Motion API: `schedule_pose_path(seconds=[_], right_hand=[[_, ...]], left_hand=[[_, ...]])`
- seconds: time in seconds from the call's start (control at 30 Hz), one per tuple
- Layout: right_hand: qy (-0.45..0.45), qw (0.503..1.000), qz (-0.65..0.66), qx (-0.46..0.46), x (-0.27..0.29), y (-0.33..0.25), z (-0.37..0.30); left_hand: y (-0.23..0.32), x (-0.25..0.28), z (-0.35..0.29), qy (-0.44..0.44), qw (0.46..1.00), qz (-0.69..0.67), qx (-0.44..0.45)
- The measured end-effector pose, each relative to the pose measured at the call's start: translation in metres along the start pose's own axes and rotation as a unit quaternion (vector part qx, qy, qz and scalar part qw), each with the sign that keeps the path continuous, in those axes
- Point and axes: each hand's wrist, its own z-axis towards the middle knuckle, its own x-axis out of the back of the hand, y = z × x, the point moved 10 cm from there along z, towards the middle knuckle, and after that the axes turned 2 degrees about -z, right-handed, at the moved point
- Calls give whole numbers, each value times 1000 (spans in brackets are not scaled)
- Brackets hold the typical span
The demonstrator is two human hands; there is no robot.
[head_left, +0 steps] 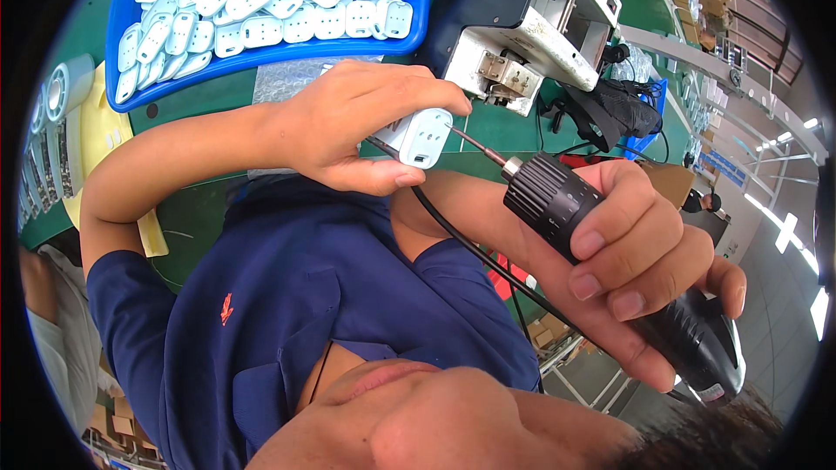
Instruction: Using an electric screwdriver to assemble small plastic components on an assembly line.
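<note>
Left hand (366, 117) held small white rounded-rectangular plastic device (427, 137) between narrowed fingers, nearer than blue plastic tray (261, 59) on green table (196, 204). Right hand (644, 261) gripped black cylindrical electric screwdriver (550, 202), thin metal bit (479, 146) pointing at device's right edge.

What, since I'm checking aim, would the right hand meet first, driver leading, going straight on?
The white piece in the left hand; the driver bit seems at its corner, contact unclear.

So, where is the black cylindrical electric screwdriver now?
The screwdriver is right of centre in the head view, in the right hand, its bit aimed at the white rounded plastic piece in the left hand.
</note>
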Motion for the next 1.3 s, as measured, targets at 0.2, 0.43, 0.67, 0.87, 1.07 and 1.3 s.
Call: schedule_pose_path(seconds=[0.2,0.43,0.67,0.87,1.07,1.3], right_hand=[[-14,999,29,-43,-7,19,2],[-59,994,49,-72,-15,26,7],[-13,996,84,-34,-3,26,-2],[-73,990,68,-95,-18,32,10],[-46,992,77,-93,-15,39,12],[-151,971,156,-98,-16,42,17]], left_hand=[[1,2,0,11,1000,-10,-3],[2,4,1,13,1000,-12,-10],[1,4,1,17,1000,-7,-1],[3,1,3,18,999,-23,-19],[3,1,1,15,1000,-17,-16],[2,2,2,14,1000,-16,-21]])
